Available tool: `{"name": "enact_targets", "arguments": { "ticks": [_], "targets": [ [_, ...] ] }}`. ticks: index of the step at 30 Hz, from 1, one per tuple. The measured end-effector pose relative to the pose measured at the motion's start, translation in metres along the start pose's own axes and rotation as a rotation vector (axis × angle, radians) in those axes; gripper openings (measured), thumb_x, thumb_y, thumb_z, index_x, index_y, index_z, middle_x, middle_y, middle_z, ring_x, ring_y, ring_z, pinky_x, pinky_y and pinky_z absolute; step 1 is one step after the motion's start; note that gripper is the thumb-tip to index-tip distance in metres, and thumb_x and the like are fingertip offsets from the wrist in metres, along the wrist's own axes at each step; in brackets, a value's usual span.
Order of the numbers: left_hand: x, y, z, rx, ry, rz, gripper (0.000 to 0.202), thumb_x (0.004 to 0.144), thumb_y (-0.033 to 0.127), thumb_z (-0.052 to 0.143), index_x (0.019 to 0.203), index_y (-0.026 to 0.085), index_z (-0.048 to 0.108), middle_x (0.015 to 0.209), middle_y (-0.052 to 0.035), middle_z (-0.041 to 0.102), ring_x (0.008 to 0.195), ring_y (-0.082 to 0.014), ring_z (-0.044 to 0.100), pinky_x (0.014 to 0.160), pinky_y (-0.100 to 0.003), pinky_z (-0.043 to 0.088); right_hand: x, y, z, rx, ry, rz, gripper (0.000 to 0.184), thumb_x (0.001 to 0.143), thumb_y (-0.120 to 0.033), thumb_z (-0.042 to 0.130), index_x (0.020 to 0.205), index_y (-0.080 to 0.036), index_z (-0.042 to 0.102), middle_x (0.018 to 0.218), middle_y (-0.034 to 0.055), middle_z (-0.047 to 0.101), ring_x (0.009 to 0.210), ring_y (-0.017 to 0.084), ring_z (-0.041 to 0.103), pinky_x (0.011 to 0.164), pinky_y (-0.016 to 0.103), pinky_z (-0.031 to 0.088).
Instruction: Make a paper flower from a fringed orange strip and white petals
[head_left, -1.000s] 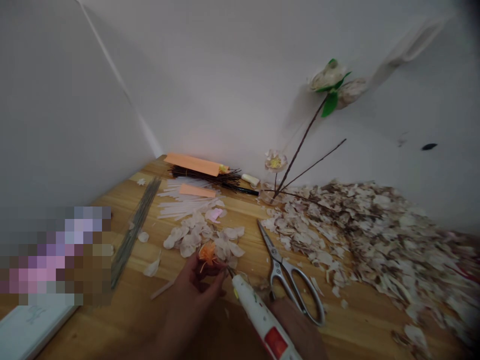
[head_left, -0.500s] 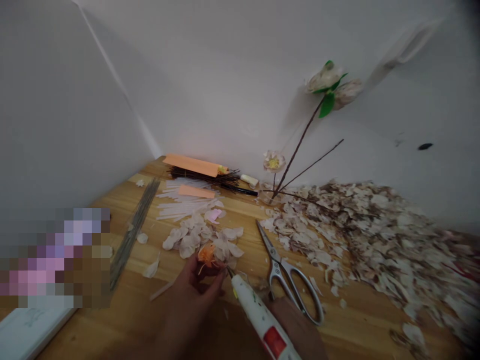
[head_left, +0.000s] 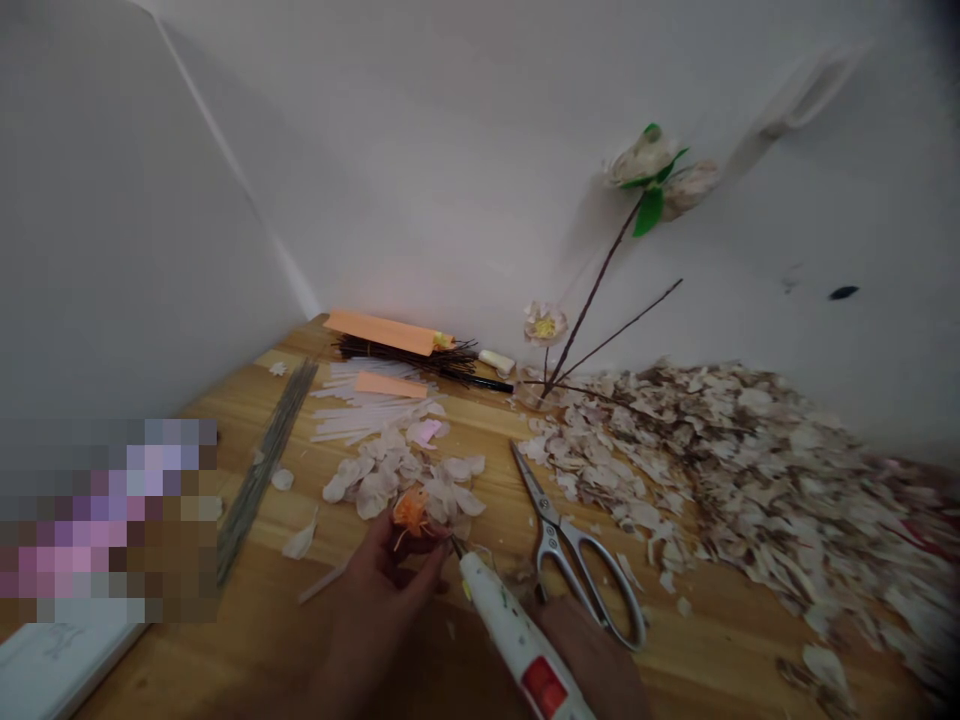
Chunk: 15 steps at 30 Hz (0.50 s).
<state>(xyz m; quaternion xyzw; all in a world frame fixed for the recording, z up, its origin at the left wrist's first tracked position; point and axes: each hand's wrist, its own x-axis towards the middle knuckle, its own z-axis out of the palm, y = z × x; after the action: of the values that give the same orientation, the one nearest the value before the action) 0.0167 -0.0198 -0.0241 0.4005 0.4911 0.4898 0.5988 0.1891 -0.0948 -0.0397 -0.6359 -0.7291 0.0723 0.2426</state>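
My left hand (head_left: 394,570) is closed round a small flower (head_left: 411,511) with an orange, thread-like centre and pale petals on its right side. In my right hand (head_left: 589,645) is a white hot glue gun (head_left: 510,620) with a red patch on its body. Its dark nozzle points up and left, at the flower's lower right edge by my left fingertips; whether it touches is too dim to tell. Loose pale petals (head_left: 375,470) lie just beyond the flower. Silver scissors (head_left: 559,530) lie partly open, right beside the glue gun and my right hand.
A large heap of dried petals (head_left: 765,480) covers the right side. Made flowers on stems (head_left: 600,280) lean by the wall. White glue sticks (head_left: 345,410), dark stems (head_left: 390,352), orange paper (head_left: 382,332) and grey wires (head_left: 270,460) lie at the back and left. A white box (head_left: 67,660) is front left.
The whole view has shifted very slightly. Both hands, the flower and the glue gun keep nearly the same positions relative to each other.
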Motion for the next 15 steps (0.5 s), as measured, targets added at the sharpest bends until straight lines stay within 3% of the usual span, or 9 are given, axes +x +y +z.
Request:
{"name": "enact_targets", "arguments": {
  "ticks": [9,15],
  "targets": [
    [-0.001,-0.003,-0.002,0.016,0.006,-0.002,0.036,0.066,0.033,0.071,0.095,0.02,0.053,0.083,-0.0021,0.065,0.076,-0.0179,0.063,0.054,-0.024,0.055,0.001,-0.002,-0.004,0.04,0.043,0.022,0.011,0.071,-0.017,0.051,0.067,-0.026,0.056,0.061,-0.0022,0.061,0.06,0.017,0.059,0.051,0.024,0.042],
    [0.002,-0.001,-0.001,-0.034,0.025,-0.017,0.04,0.058,0.035,0.075,0.09,0.019,0.055,0.081,-0.0028,0.065,0.073,-0.0188,0.062,0.049,-0.026,0.055,0.007,0.007,-0.023,0.054,0.161,0.118,0.016,0.078,-0.022,0.048,0.08,-0.03,0.062,0.066,0.0001,0.063,0.061,0.02,0.062,0.049,0.026,0.044]
  ]
}}
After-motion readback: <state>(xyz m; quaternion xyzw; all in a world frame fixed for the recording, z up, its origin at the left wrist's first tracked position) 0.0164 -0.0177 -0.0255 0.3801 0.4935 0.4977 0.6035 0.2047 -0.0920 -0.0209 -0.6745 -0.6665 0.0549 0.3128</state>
